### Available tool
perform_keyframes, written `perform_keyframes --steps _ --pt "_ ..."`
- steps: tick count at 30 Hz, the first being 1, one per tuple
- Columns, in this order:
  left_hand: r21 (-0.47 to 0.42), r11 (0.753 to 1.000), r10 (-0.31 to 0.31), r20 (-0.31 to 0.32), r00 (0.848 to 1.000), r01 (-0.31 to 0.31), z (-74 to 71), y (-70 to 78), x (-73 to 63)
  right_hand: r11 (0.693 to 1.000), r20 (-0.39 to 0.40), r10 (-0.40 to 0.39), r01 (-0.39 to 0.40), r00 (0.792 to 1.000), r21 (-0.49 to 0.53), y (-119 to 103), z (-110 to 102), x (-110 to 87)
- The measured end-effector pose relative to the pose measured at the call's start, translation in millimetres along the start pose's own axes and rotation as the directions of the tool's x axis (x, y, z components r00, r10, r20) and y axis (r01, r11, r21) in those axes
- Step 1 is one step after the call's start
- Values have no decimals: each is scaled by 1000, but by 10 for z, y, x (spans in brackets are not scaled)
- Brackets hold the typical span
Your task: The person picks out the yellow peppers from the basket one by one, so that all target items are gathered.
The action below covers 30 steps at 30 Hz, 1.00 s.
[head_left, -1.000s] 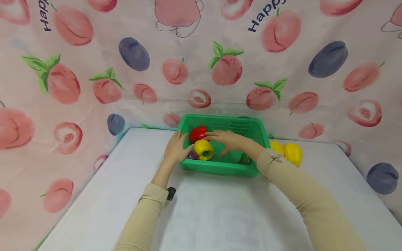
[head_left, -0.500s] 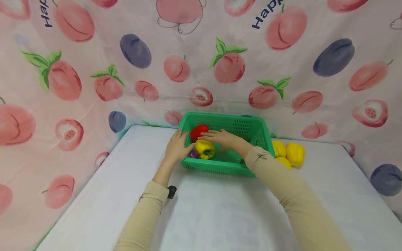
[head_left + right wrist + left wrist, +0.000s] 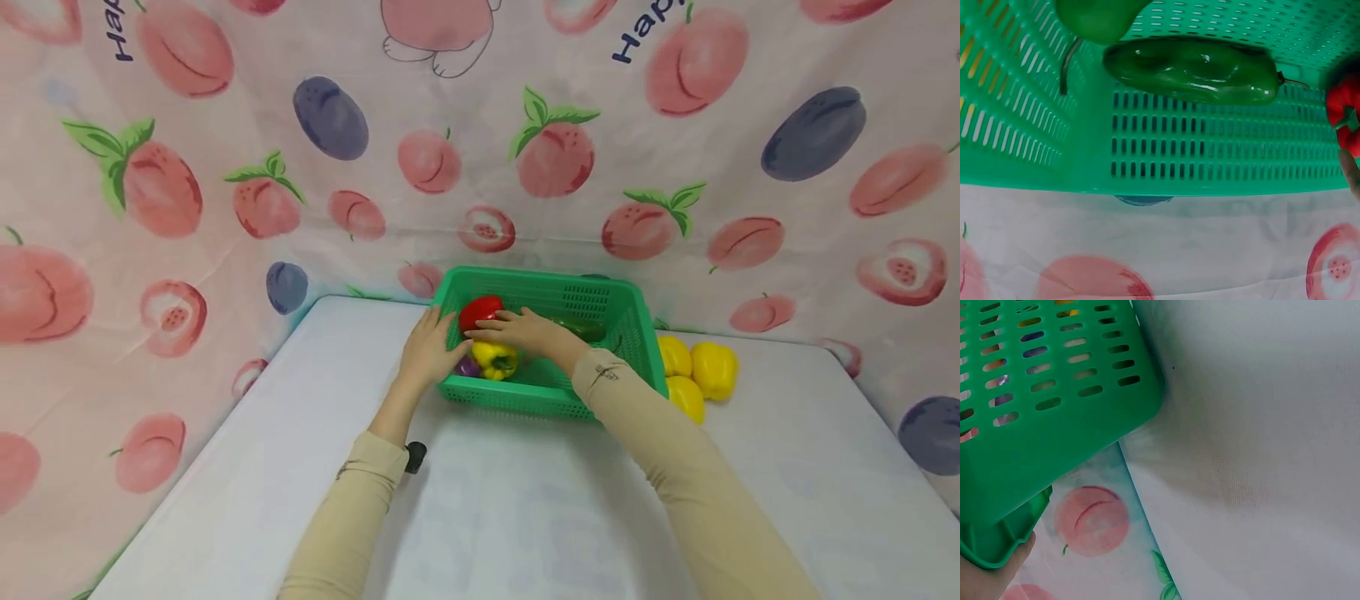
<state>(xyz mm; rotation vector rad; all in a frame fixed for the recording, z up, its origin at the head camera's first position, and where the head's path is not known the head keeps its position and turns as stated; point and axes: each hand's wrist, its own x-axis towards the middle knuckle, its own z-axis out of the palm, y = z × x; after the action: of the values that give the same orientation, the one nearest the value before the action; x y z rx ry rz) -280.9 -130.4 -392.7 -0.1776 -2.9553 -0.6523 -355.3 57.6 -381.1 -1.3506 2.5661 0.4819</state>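
Observation:
A green plastic basket (image 3: 517, 396) stands on the white table. My left hand (image 3: 427, 354) holds its left rim, and the left wrist view shows fingers at that rim. Reaching inside, my right hand (image 3: 525, 331) spreads its fingers over a red bell pepper (image 3: 477, 312) and a yellow bell pepper (image 3: 497, 362). One fingertip (image 3: 1350, 172) is at the red pepper in the right wrist view; whether it presses is unclear. A purple vegetable (image 3: 468, 366) lies partly hidden in the near left corner. A long green pepper (image 3: 1197, 70) lies along the far wall.
Another green vegetable (image 3: 1097, 19) with a curved stem sits in the basket's right part. Outside, right of the basket, several yellow bell peppers (image 3: 714, 371) lie together. A fruit-print cloth (image 3: 360, 250) hangs behind the table.
My right hand has shifted slightly left over the red and yellow peppers, covering more of the yellow one. My left hand stays at the rim. The head view has shifted a little.

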Motion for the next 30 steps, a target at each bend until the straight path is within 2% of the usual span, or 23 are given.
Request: perform_keyframes --steps 10,20,30 --pt "-7 1000 11 4 1000 -11 17 48 0 999 -19 -15 16 1000 52 -2 -44 -11" --pt "-14 1000 1 5 1000 -1 -21 60 -16 999 -56 -36 34 998 -26 26 -117 -76" --pt "-27 1000 -12 5 1000 13 -23 27 -17 1000 -69 -24 24 997 0 51 -184 -176"
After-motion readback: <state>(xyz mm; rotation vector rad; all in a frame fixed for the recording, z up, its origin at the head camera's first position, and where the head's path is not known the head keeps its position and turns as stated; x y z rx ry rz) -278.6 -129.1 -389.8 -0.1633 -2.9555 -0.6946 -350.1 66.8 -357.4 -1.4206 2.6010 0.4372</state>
